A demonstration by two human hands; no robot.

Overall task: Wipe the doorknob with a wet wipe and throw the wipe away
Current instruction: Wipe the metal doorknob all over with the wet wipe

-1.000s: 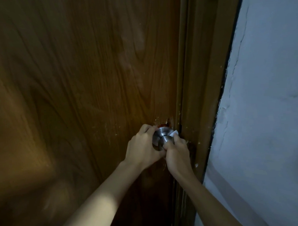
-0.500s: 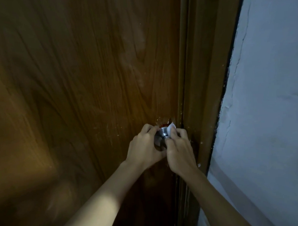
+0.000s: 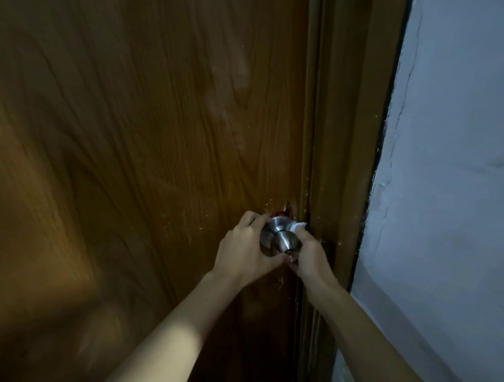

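A round steel doorknob (image 3: 284,239) sticks out of the brown wooden door (image 3: 145,155), close to its right edge. My left hand (image 3: 244,250) curls round the knob's left side and its round base plate. My right hand (image 3: 311,256) grips the knob's right and lower side with a white wet wipe (image 3: 299,226) pinched under its fingers. Only a small corner of the wipe shows above the fingers. The knob's top and front face are bare.
The wooden door frame (image 3: 344,158) runs along the door's right edge. A pale painted wall (image 3: 452,182) with cracks fills the right side. The scene is dim, with a patch of light on the door's lower left.
My right hand has slid down from the top of the knob to its right and lower side, taking the wipe along and uncovering the knob's top. My left hand has stayed in place.
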